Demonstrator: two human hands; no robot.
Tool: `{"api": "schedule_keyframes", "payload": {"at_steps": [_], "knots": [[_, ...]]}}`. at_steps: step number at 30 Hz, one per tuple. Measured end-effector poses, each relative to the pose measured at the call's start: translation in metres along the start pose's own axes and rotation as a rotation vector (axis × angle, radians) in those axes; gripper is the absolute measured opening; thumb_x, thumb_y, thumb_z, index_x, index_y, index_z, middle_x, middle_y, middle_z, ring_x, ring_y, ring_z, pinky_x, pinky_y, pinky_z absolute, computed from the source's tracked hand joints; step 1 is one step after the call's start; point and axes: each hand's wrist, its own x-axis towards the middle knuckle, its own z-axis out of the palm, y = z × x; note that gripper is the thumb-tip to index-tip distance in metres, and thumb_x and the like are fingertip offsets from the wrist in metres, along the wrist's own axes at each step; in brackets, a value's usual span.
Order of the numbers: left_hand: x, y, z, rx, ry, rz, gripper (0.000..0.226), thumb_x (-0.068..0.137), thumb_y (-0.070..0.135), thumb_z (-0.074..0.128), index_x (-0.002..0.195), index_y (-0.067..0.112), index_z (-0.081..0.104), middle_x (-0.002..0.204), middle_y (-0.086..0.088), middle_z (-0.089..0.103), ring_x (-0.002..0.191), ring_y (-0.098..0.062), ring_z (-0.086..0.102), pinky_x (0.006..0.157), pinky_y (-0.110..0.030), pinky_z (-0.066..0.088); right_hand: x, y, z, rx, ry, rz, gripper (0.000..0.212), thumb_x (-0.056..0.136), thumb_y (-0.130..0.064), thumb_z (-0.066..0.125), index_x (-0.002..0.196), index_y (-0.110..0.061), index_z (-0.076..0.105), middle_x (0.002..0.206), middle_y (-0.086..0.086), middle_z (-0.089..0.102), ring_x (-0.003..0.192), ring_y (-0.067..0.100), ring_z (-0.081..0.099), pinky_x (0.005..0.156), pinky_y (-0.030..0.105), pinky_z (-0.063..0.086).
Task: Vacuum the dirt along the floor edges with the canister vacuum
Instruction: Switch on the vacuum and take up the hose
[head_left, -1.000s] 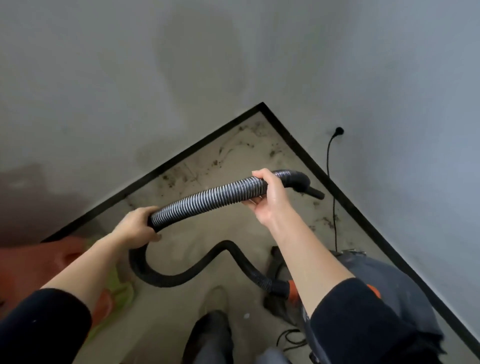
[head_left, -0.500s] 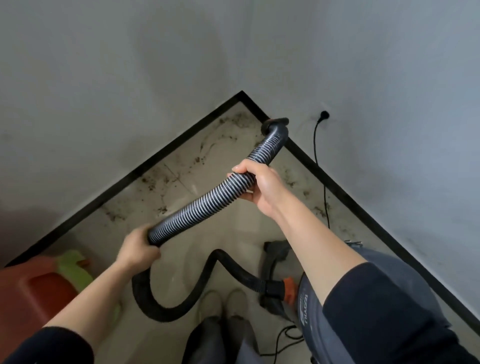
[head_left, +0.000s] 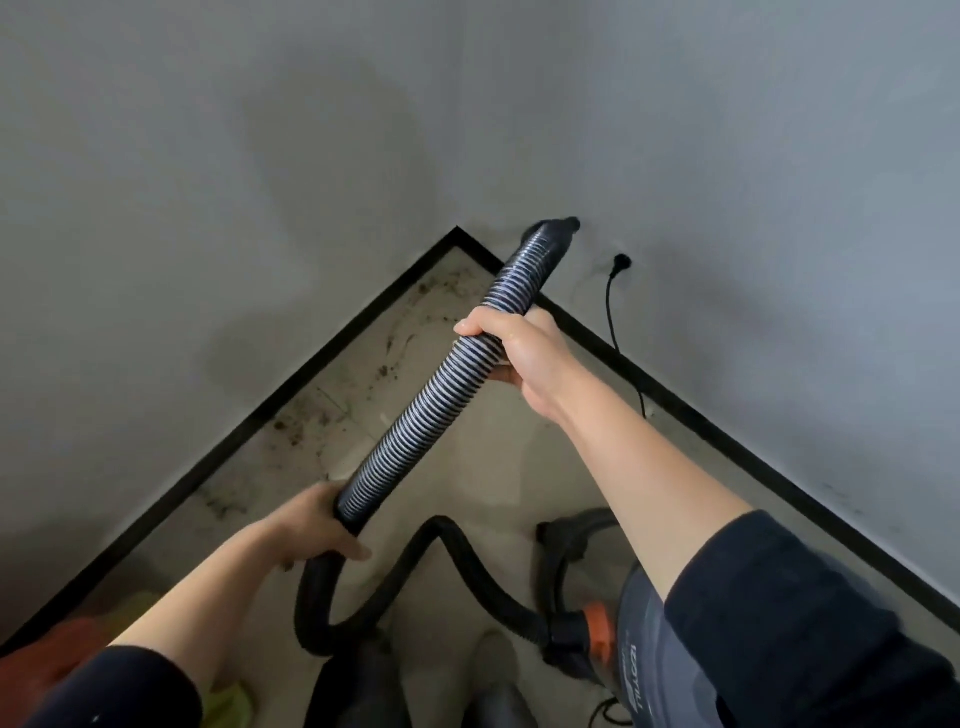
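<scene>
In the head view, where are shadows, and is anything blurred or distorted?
Head view: soft light, broad grey shadows on the walls; the black baseboard bows slightly from the wide lens; the orange thing at lower left is blurred; the hose is sharp.

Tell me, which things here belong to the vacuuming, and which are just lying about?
For the job: hose, gripped by the left hand and the right hand; vacuum; dirt by the floor edge; cord, probably the vacuum's, running up the wall.

Lying about: red thing and green thing at lower left, too blurred to name.
</scene>
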Motion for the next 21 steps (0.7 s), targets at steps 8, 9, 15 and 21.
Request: {"api": "schedule_keyframes", "payload": {"at_steps": [8, 9, 15, 21], "knots": [[0.048, 0.045, -0.056, -0.103, -0.217, 0.170, 0.050, 0.091, -0.008, 0.055, 0.133, 0.019, 0.055, 0.128, 0.003, 0.059, 0.124, -0.013, 0.051, 0.083, -0.016, 0.045, 0.022, 0.026, 0.000, 0.271, 0.026, 0.152, 0.009, 0.062, 0.004, 0.053, 0.060, -0.005, 0.053, 0.065, 0.010, 0.054, 0.060, 0.022, 0.057, 0.084, 0.043, 0.052], [0.054, 0.054, -0.067, -0.267, -0.141, 0.179, 0.039, 0.097, 0.001, 0.052, 0.131, 0.018, 0.056, 0.127, 0.002, 0.061, 0.121, -0.013, 0.054, 0.086, -0.018, 0.045, 0.020, 0.032, 0.001, 0.284, 0.024, 0.177, 0.009, 0.057, 0.002, 0.051, 0.058, -0.006, 0.054, 0.063, 0.009, 0.053, 0.056, 0.021, 0.056, 0.082, 0.040, 0.052], [0.071, 0.125, -0.085, -1.011, -0.183, 0.229, 0.056, 0.105, 0.043, 0.031, 0.139, 0.001, 0.044, 0.136, -0.013, 0.056, 0.114, -0.019, 0.060, 0.094, -0.030, 0.045, -0.003, 0.066, -0.001, 0.238, -0.185, 0.319, 0.029, 0.050, 0.006, 0.044, 0.076, -0.008, 0.043, 0.061, 0.008, 0.050, 0.054, 0.020, 0.049, 0.072, 0.034, 0.052], [0.070, 0.144, -0.050, -1.389, -0.208, 0.177, 0.054, 0.103, 0.034, 0.045, 0.138, -0.007, 0.039, 0.129, -0.018, 0.057, 0.110, -0.025, 0.061, 0.087, -0.036, 0.051, -0.035, 0.086, -0.029, 0.172, -0.369, 0.405, 0.032, 0.052, 0.007, 0.043, 0.080, -0.008, 0.045, 0.060, 0.009, 0.052, 0.054, 0.021, 0.050, 0.074, 0.034, 0.053]]}}
